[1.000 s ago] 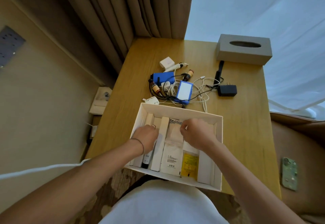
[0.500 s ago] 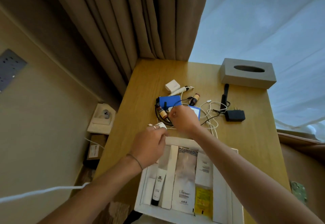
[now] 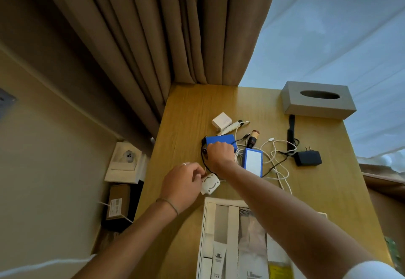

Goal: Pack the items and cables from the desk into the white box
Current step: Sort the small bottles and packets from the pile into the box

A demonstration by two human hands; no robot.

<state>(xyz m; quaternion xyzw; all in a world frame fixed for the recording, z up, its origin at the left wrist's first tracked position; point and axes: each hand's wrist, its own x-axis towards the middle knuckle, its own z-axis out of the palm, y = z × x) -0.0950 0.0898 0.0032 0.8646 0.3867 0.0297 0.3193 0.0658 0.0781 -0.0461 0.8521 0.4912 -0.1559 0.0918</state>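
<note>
The white box [image 3: 205, 235] lies at the desk's near edge, holding tubes and sachets, partly under my right forearm. My left hand [image 3: 183, 183] pinches a small white rounded device [image 3: 210, 184] just beyond the box. My right hand [image 3: 220, 153] is curled down on the black cable [image 3: 203, 164] at the near side of a blue box [image 3: 219, 140]; what its fingers hold is hidden. Around it lie a blue-edged white power bank [image 3: 253, 162], a brown bottle [image 3: 253, 138], a white cable [image 3: 278, 164], a white charger cube [image 3: 221, 121] and a black adapter [image 3: 308, 158].
A grey tissue box [image 3: 317, 100] stands at the desk's far right corner, with a black strap [image 3: 291, 129] in front of it. Brown curtains [image 3: 164, 37] hang behind the desk. A cardboard box [image 3: 118, 204] and white packaging [image 3: 125, 162] sit on the floor at left.
Both hands left the white box and reached forward over the desk. The left hand closed on the white rounded device; the right hand went to the cables by the blue box. The view tilted up.
</note>
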